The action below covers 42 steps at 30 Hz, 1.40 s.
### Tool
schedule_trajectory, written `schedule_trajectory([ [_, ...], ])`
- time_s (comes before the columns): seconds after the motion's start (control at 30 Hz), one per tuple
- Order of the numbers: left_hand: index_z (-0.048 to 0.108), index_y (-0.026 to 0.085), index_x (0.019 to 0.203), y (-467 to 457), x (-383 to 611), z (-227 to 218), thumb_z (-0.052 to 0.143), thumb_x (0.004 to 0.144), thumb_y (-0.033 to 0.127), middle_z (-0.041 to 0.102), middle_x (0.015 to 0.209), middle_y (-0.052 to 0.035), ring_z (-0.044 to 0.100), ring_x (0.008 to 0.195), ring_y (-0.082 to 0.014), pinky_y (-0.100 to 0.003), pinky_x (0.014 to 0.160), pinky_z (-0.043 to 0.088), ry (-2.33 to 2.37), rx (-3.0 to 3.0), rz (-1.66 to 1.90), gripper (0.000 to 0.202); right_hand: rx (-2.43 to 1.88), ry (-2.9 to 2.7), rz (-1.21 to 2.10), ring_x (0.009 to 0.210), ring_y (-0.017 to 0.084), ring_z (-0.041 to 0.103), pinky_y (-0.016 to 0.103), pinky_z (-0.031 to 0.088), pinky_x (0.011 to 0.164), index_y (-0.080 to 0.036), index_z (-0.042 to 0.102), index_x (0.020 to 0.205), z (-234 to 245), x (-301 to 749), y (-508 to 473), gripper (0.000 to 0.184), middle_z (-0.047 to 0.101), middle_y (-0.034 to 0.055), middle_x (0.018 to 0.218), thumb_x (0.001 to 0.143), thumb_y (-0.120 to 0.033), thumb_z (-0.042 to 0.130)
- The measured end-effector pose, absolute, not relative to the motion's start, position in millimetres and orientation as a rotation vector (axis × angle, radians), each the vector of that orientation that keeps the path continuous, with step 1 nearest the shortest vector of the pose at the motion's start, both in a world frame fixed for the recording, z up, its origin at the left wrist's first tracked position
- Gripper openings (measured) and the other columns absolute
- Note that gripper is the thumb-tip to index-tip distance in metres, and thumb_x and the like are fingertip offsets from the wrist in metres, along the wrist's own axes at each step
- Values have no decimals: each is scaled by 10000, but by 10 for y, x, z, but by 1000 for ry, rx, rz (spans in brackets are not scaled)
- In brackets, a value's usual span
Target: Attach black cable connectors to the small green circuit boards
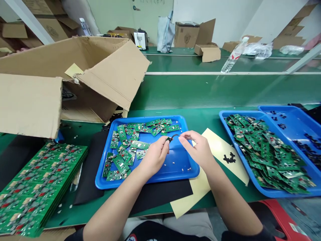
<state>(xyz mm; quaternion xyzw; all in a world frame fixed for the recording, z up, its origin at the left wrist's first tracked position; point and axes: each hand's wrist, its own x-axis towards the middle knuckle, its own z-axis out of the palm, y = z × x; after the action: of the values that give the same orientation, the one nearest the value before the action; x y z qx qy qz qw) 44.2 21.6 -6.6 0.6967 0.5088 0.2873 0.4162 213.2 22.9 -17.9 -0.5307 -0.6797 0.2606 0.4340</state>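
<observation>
My left hand [155,154] is closed around a small dark-edged circuit board [169,139], mostly hidden by the fingers. With thumb and fingertips together, my right hand [197,147] pinches the end of a thin black curved strip [175,135]. That strip runs between the board and the right fingertips. Both hands are above a blue tray [155,177] in front of me. Several loose green circuit boards [139,144] lie in the tray's left and back parts, and small pale bits are scattered on its bare right side.
Stacked panels of green boards [37,187] stand at left, below an open cardboard box [105,73]. At right, a blue tray [227,124] holds heaped boards; another blue tray [298,120] has black pieces. Yellowish paper [218,147] carries black bits. A water bottle [234,55] stands behind.
</observation>
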Motion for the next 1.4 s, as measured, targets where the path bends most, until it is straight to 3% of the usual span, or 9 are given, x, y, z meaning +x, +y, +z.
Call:
schedule_trajectory([
  [0.1, 518, 192, 842, 214, 440, -91, 317, 921, 289, 517, 612, 29, 496, 525, -120, -234, 555, 405, 1291, 1833, 764, 237, -1340, -1581, 874, 693, 167, 612, 299, 513, 668, -190, 574, 794, -196, 2095, 225, 203, 632, 30, 743, 803, -392, 592],
  [0.23, 538, 176, 1076, 198, 437, -108, 299, 932, 283, 566, 682, 4, 549, 605, -136, -250, 625, 442, 1298, 1899, 851, 299, -1366, -1330, 865, 627, 125, 580, 268, 498, 597, -213, 474, 1059, -216, 2096, 235, 379, 595, 6, 821, 758, -370, 643],
  [0.37, 541, 169, 1115, 184, 440, -99, 294, 934, 270, 619, 787, -39, 595, 730, -159, -278, 715, 473, 1304, 1958, 886, 322, -1292, -1470, 881, 617, 129, 568, 259, 483, 596, -199, 557, 827, -172, 2091, 211, 134, 588, -2, 700, 810, -331, 577],
  [0.67, 537, 168, 1151, 183, 443, -143, 313, 919, 229, 663, 1047, -98, 631, 912, -193, -330, 837, 501, 1225, 2179, 771, 328, -1195, -1444, 928, 610, 139, 583, 267, 502, 614, -187, 564, 713, -222, 1955, 166, 120, 616, 13, 677, 794, -276, 574],
  [1.03, 523, 160, 1144, 203, 421, -239, 306, 931, 216, 662, 954, -96, 649, 842, -207, -312, 733, 526, 1313, 2413, 660, 309, -1104, -1868, 393, 674, 159, 580, 280, 476, 631, -189, 558, 732, -213, 2028, 200, 159, 609, 44, 717, 855, -176, 458],
  [1.4, 519, 159, 1163, 183, 438, -289, 290, 930, 204, 621, 832, -87, 625, 759, -210, -317, 675, 521, 1391, 2553, 647, 330, -1230, -1584, 939, 671, 179, 650, 305, 547, 652, -174, 631, 752, -231, 2048, 194, 136, 679, 48, 731, 803, -274, 556],
])
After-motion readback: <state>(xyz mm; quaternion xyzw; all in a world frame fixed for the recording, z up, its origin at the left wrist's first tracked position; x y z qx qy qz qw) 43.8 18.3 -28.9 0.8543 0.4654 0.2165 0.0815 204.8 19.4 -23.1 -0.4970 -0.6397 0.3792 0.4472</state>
